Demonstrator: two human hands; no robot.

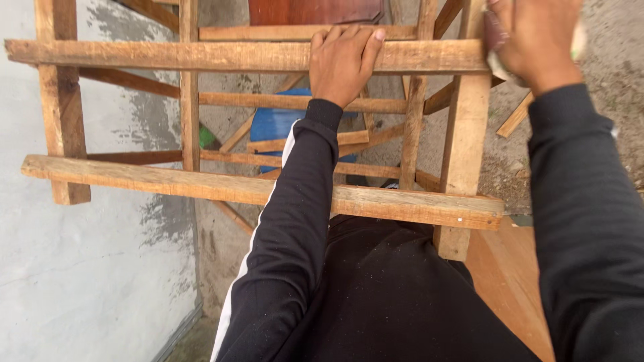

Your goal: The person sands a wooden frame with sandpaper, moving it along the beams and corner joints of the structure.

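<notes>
- No containers in view; work piece is 1 rough wooden frame of nailed slats, spanning the scene from left to right, near the person.
- Left hand: palm down, fingers curled over the far horizontal slat, gripping it.
- Right hand: at far right, closed on a pale sanding pad against the upright post.
- 2 black sleeves; blue object behind frame.
</notes>
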